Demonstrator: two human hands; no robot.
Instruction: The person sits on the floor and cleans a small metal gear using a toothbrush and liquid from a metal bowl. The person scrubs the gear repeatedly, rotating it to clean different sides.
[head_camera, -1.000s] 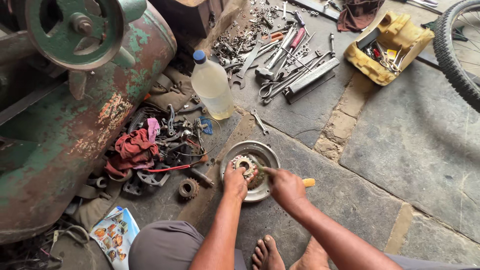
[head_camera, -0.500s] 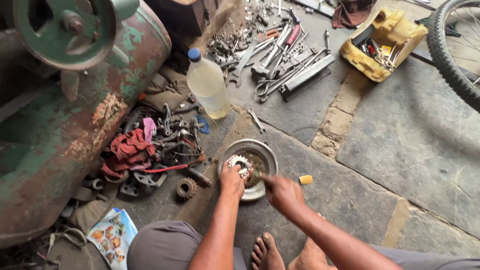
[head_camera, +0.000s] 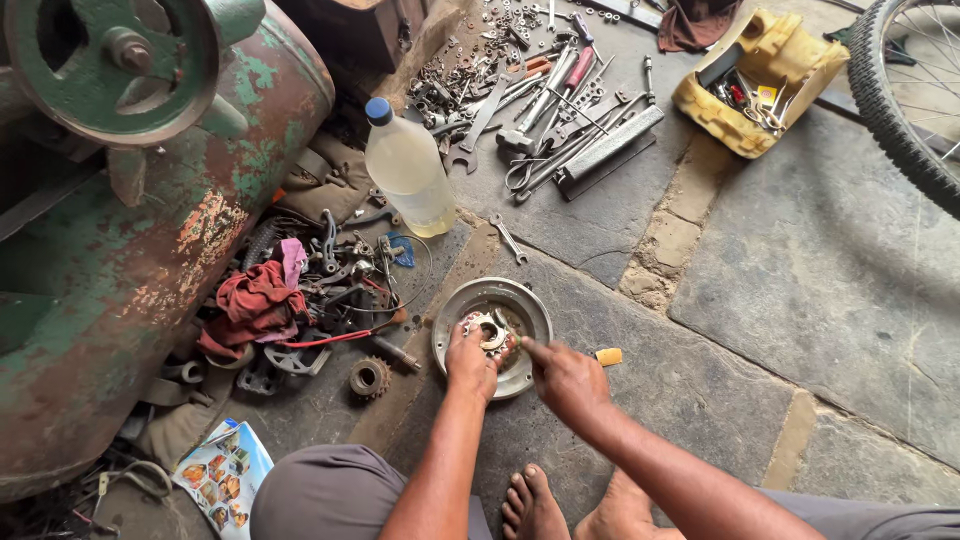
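A shallow round metal bowl (head_camera: 523, 298) sits on the stone floor in front of me. Inside it, my left hand (head_camera: 469, 358) grips a small toothed sprocket (head_camera: 490, 330), held at its near edge. My right hand (head_camera: 566, 376) is closed around a brush with a yellow handle end (head_camera: 608, 356); its working tip points into the bowl beside the sprocket. My bare feet (head_camera: 535, 505) and grey trousers show at the bottom.
A rusty green tank (head_camera: 150, 230) stands left. Beside it lie a red rag (head_camera: 255, 300), scrap parts, a loose sprocket (head_camera: 368, 377) and a leaflet (head_camera: 220, 470). A plastic bottle (head_camera: 408, 170), spanners (head_camera: 560, 110), a yellow tool tray (head_camera: 765, 70) and a bicycle wheel (head_camera: 905, 110) lie beyond.
My right hand has worked the brush back and forth over the sprocket. The left hand has kept its hold. The view has drifted slightly, shifting everything a little left and up.
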